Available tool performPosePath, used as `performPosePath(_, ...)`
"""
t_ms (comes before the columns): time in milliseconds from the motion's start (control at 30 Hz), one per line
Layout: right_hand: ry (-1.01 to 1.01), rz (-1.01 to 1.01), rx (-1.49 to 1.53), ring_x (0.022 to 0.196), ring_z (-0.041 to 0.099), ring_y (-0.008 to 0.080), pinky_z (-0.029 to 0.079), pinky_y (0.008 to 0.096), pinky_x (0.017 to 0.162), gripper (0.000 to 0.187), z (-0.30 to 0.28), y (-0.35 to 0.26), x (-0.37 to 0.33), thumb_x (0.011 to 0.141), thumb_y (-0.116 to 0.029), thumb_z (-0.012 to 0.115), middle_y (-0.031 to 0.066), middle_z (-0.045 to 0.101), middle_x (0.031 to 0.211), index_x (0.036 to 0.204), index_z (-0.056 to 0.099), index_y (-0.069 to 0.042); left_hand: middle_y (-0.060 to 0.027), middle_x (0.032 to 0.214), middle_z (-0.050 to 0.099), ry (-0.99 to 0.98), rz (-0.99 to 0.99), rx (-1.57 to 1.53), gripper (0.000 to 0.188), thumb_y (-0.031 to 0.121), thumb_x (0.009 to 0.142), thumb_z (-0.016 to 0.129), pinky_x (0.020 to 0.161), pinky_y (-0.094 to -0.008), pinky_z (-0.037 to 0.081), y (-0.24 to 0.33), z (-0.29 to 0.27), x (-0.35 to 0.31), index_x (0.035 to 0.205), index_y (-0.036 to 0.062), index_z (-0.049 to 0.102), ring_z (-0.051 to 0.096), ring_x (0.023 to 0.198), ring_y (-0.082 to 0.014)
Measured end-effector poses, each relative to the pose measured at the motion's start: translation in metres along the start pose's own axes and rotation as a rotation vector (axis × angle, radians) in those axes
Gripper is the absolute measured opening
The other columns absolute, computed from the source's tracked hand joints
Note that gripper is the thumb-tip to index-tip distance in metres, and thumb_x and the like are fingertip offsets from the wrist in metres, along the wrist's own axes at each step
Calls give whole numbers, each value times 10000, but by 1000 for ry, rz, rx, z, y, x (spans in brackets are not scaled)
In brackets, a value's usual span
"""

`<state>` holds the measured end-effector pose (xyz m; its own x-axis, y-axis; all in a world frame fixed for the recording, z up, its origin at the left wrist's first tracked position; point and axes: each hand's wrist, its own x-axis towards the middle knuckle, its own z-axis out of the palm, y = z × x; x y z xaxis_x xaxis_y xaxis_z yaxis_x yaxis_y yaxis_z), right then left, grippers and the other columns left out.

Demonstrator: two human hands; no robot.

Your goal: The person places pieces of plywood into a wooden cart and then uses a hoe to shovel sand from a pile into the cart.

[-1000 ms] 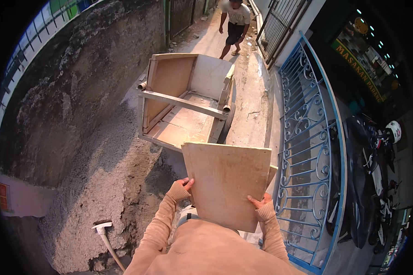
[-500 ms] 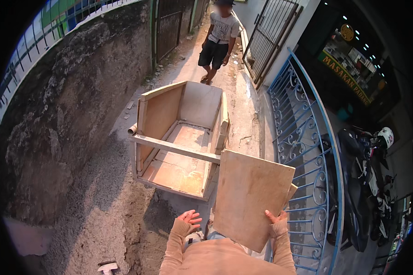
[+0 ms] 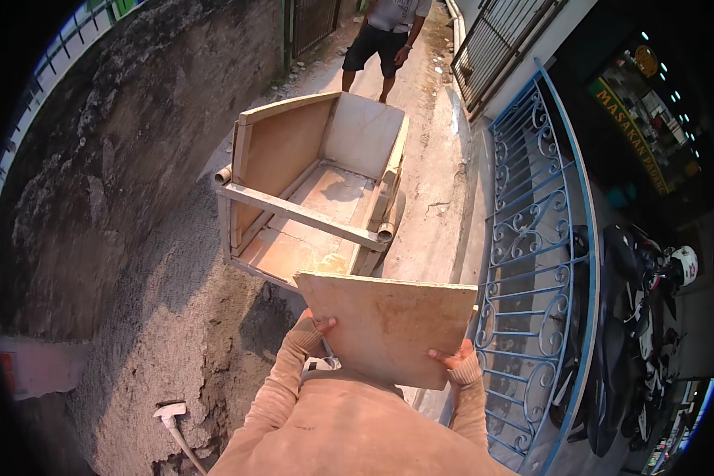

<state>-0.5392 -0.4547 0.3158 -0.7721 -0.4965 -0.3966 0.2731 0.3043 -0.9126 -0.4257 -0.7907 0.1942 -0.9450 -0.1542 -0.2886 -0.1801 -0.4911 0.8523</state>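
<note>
A flat wooden board (image 3: 389,317) is held tilted in front of my body. My left hand (image 3: 317,323) is closed on its left edge, thumb showing on the near face and the other fingers mostly hidden. At the lower right edge my right hand (image 3: 454,355) grips it too, thumb on the near face. Just beyond the board stands an open-topped wooden box (image 3: 284,159) with a crossbar (image 3: 301,214) over its near end. Round pole ends, one a pipe end (image 3: 385,231), show at the bar's two ends. The board's top edge overlaps the box's near corner in view.
A rough wall (image 3: 135,119) runs along the left, with sandy grey material (image 3: 155,333) and a hoe (image 3: 170,410) below. A blue metal railing (image 3: 575,198) borders the right, motorcycles (image 3: 619,317) behind it. Past the box, a person (image 3: 381,47) in dark shorts stands in the alley.
My left hand has gone from open to gripping the board. The board has swung leftward and tilted between both hands. The box appears higher in view, and the person stands closer to it.
</note>
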Motion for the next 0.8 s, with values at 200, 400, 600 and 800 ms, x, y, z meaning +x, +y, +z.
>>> performPosePath(200,-14,-5,66,857,648,151,528,314,774,360,0,-8,38,795,-147,777,88,707,973,1082,657,35,-145,1141,630,196,-64,-239,572,168,793,788,904,-449,523,9,15,1,1250,-16,496,612,1052,-275)
performPosePath(400,-15,-58,-105,833,656,171,534,317,752,388,8,-12,41,794,-237,784,103,709,931,1050,662,27,-145,1196,609,315,52,-257,637,241,786,808,927,-453,513,-11,18,-20,1274,-6,481,592,1101,-275)
performPosePath(600,-82,4,-220,803,666,162,536,311,732,386,-4,-5,34,800,-281,778,101,715,886,1017,672,21,-124,1185,615,360,80,-315,728,356,765,819,919,-401,507,-35,27,-32,1299,1,472,599,1060,-246)
performPosePath(800,-153,-9,-216,874,659,163,524,308,787,476,10,-4,46,804,-350,773,109,712,927,1067,659,30,-126,1166,617,426,82,-245,739,416,745,822,899,-389,514,-50,4,-41,1261,-10,509,605,1034,-244)
